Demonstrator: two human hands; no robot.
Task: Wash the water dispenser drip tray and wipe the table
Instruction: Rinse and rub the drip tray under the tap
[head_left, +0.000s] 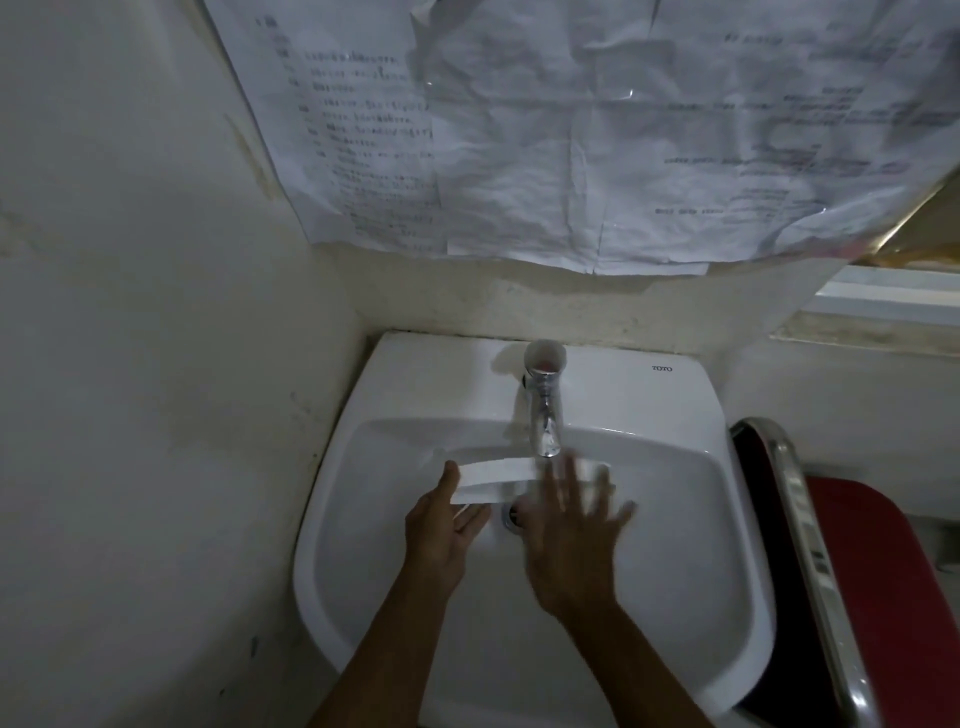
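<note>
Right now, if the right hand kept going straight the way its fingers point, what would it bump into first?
Probably the white drip tray under the faucet; the blurred right hand seems nearly on it already.

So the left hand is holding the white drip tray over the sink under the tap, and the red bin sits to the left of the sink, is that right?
Not quite. In the head view the red bin sits to the right of the sink, not the left. The rest holds: the left hand holds the white drip tray under the tap.
</note>
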